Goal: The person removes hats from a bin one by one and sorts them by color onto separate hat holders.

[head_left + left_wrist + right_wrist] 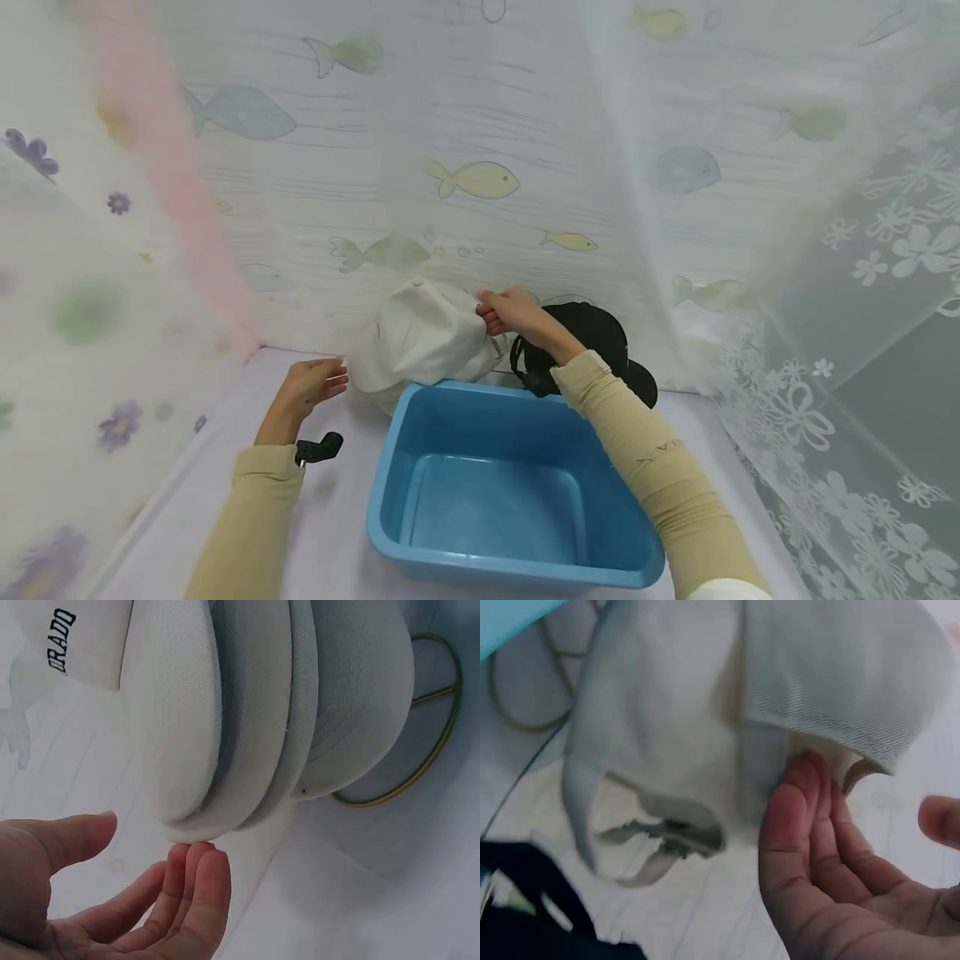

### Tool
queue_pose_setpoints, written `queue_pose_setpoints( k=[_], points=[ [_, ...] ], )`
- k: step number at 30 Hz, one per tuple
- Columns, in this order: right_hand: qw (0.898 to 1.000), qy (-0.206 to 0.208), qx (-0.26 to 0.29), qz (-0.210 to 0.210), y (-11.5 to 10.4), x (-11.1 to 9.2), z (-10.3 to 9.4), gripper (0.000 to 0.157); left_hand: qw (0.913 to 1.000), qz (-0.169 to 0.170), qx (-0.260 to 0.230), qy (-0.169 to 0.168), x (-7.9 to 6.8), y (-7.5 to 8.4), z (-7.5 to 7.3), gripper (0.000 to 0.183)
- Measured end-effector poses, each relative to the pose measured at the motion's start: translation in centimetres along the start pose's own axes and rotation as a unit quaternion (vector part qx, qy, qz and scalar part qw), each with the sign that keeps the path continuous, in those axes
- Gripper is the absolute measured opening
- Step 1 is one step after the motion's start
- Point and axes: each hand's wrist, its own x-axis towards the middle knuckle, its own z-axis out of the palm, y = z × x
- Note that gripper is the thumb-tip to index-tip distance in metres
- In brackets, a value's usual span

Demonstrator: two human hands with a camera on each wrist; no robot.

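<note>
Several white baseball caps (431, 329) sit stacked one over another, brims toward the left, behind a blue basin. My left hand (309, 387) is at the brim side. In the left wrist view its fingertips (213, 866) meet the lower edge of a brim (176, 727), thumb apart. My right hand (517, 315) is at the back of the stack. In the right wrist view its fingers (784, 817) reach under the rear edge of the top cap (840, 675), the thumb held away. A black cap (592, 333) stands just right of the stack, partly behind my right forearm.
The blue basin (517, 567) stands in front, between my forearms, with nothing seen inside. A gold wire stand (450, 720) shows beneath the white caps. Thin printed curtains (480, 108) enclose the back and sides of the white-covered table (330, 533).
</note>
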Motion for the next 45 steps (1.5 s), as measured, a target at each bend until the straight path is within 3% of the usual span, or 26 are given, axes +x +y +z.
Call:
queue_pose_setpoints(
  k=[3,8,13,17,23,25,29,32,36,38,42,45],
  points=[
    [0.999,-0.013,0.035,0.029,-0.3,0.4,0.3,0.049,0.9992,-0.024,-0.033,-0.006,-0.1,-0.3,0.0,0.063],
    [0.992,-0.024,0.109,0.058,-0.7,0.8,0.6,0.059,0.9989,-0.018,-0.044,-0.001,-0.6,-0.6,0.4,0.064],
    [0.985,-0.043,0.158,0.047,-0.7,1.1,1.2,0.066,0.9992,-0.013,-0.038,-0.009,-1.0,-0.9,1.0,0.063],
    [0.987,-0.049,0.151,0.021,-0.7,1.2,1.9,0.067,0.9960,-0.026,-0.084,-0.012,-0.8,-1.1,1.0,0.056],
    [0.989,-0.011,0.151,-0.003,-1.0,1.3,2.5,0.061,0.9816,-0.057,-0.179,-0.032,-1.4,-1.1,0.5,0.044],
    [0.988,0.005,0.156,-0.008,-1.2,1.3,2.6,0.060,0.9775,-0.063,-0.198,-0.035,-1.9,-1.1,0.4,0.047],
    [0.986,0.024,0.162,-0.011,-1.4,1.4,2.7,0.065,0.9778,-0.068,-0.197,-0.020,-3.0,-1.6,0.9,0.055],
    [0.986,0.030,0.164,-0.013,-1.4,1.5,2.7,0.055,0.9741,-0.069,-0.213,-0.030,-3.5,-2.2,1.5,0.058],
    [0.985,0.030,0.169,-0.008,-1.4,1.4,2.6,0.053,0.9609,-0.073,-0.260,-0.062,-3.5,-2.6,2.3,0.067],
    [0.985,0.029,0.171,-0.004,-1.3,1.3,2.6,0.061,0.9544,-0.074,-0.282,-0.065,-3.4,-2.6,2.6,0.071],
    [0.985,0.026,0.173,-0.004,-1.3,1.4,2.6,0.066,0.9426,-0.076,-0.322,-0.047,-3.4,-2.2,2.9,0.074],
    [0.984,0.024,0.174,-0.009,-1.3,1.3,2.6,0.064,0.9385,-0.073,-0.337,-0.024,-3.2,-1.8,2.8,0.071]
  ],
)
